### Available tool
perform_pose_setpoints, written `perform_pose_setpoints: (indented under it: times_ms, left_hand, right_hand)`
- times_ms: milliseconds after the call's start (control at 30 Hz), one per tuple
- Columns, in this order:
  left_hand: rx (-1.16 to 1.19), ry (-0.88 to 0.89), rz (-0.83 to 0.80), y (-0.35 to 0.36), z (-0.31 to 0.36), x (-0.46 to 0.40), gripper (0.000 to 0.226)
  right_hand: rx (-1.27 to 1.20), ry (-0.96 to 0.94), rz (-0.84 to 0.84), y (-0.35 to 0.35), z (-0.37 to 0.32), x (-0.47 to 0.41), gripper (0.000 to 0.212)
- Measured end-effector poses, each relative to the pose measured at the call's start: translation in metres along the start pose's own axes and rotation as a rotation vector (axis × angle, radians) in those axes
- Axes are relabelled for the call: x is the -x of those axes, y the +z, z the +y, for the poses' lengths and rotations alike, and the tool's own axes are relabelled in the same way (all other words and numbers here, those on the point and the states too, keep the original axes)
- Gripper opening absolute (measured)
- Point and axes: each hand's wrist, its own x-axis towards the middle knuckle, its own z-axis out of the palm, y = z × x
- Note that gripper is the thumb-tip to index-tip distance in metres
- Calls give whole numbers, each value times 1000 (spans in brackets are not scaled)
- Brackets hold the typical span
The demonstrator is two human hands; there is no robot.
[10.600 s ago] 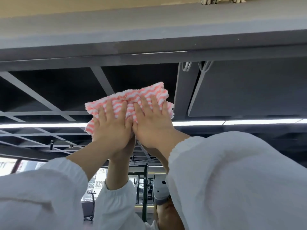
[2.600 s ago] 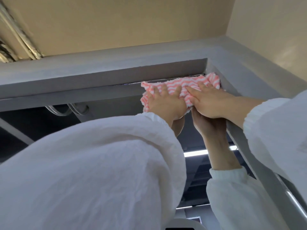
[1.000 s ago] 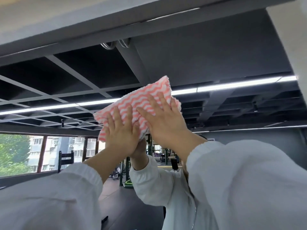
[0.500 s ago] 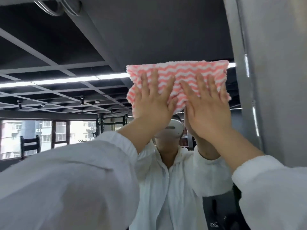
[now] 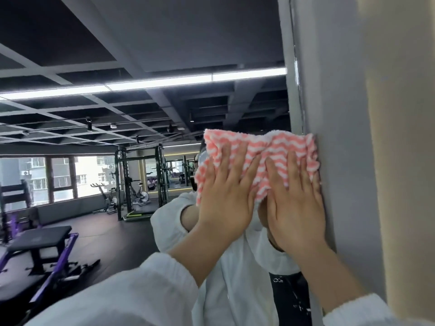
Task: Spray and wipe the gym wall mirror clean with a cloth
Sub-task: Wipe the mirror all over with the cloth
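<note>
A pink-and-white striped cloth (image 5: 256,152) lies flat against the wall mirror (image 5: 141,114), at the mirror's right edge. My left hand (image 5: 226,196) presses the cloth's left half with fingers spread. My right hand (image 5: 295,203) presses the right half, its outer edge against the grey frame (image 5: 329,114). Both palms cover the cloth's lower part. The mirror reflects my white sleeves and torso behind the hands. No spray bottle is in view.
A grey frame and a beige wall (image 5: 400,137) bound the mirror on the right. The mirror reflects a gym: a black and purple bench (image 5: 40,241), a squat rack (image 5: 141,182), exercise bikes, windows and ceiling light strips.
Both hands have slid the cloth down the mirror along its right edge, from the top corner to about face height. My view has tilted down from the ceiling to the gym floor.
</note>
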Motion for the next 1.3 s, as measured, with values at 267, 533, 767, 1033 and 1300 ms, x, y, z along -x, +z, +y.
perform_pose_setpoints:
  times_ms: [267, 533, 767, 1033, 1300]
  left_hand:
    - [4, 12, -88, 12, 32, 60, 52]
    - [-40, 86, -7, -7, -21, 0, 53]
    - [-121, -158, -131, -45, -85, -56, 60]
    - [-61, -344, -26, -51, -133, 14, 61]
    - [-24, -363, -42, -29, -80, 59, 57]
  right_hand:
    - [-3, -6, -148, 1, 6, 70, 54]
    - [-76, 78, -141, 3, -13, 0, 60]
    - [-58, 27, -204, -17, -70, -106, 59]
    - [-62, -300, -120, 5, -137, -78, 55]
    - [-63, -333, -57, 18, -96, -5, 54]
